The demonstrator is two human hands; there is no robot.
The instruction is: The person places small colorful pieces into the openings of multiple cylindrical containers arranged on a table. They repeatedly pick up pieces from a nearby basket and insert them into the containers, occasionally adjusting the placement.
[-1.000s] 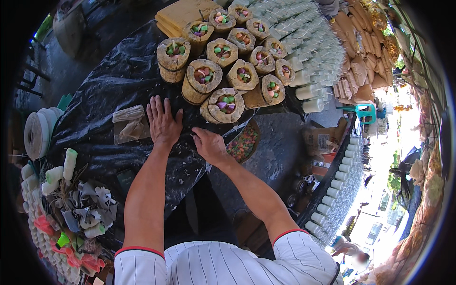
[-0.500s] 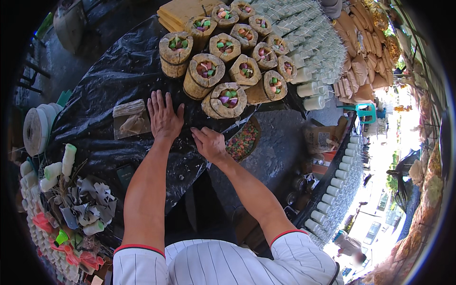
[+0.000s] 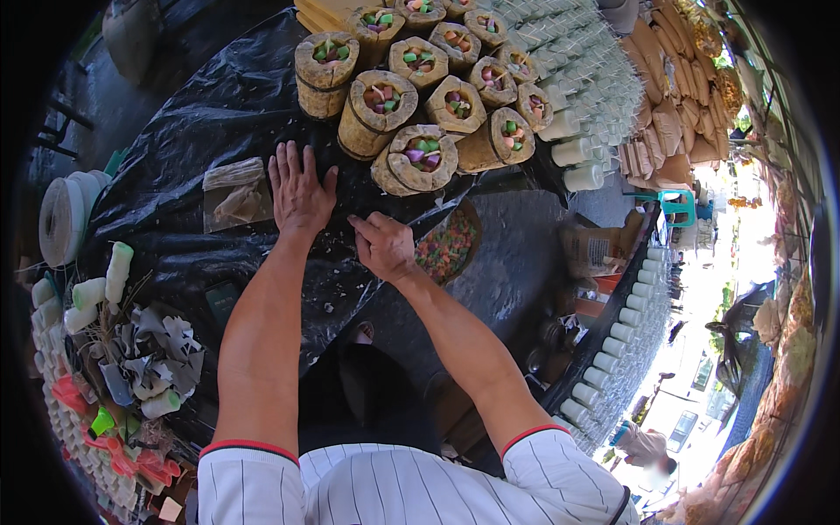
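Note:
My left hand lies flat, fingers stretched out, on a table covered with a black plastic sheet. Just left of its fingers are a pale wooden piece and a crumpled tan scrap on a clear sheet. My right hand rests near the edge of the plastic, its fingers curled; whatever they may hold is hidden. Beyond both hands stand several hollowed log-like holders with pieces of coloured wax and wicks inside. Beside my right hand, lower than the table, sits a round container of coloured bits.
Rows of white candles stand at the far right, with more along a right-hand ledge. White spools, pale green candles and torn grey scraps crowd the left. A dark phone-like object lies near my left forearm.
The view has tilted slightly, so the holders and both hands sit higher in it. Against the plastic, the hands stay in nearly the same places. A foot now shows below the table edge.

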